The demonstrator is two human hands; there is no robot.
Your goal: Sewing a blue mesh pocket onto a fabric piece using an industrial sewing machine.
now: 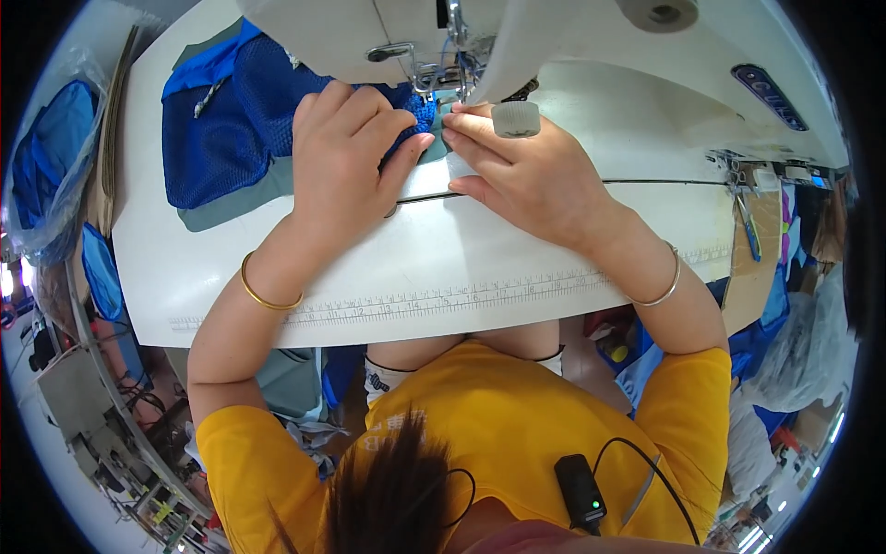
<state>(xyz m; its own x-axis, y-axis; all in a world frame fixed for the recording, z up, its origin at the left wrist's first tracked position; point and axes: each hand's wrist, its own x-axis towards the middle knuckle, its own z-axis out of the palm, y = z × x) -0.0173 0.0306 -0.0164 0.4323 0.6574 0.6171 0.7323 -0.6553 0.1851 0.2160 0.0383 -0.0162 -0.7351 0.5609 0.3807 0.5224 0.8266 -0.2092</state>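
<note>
While our left hand [343,157] bends over the blue mesh cloth [217,138], its thumb near the forefinger, we cannot tell whether it pinches or only presses. Our right hand [531,171] lies nearly flat, fingers straight and thumb spread apart, its fingertips just beside the needle area of the white sewing machine [595,55]. We have the blue cloth on the left of the white surface [517,245], over grey-green cloth [231,208], its right end reaching the machine's foot.

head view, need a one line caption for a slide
Left hand on blue mesh fabric and right hand close beside it, at a white sewing machine.
</note>
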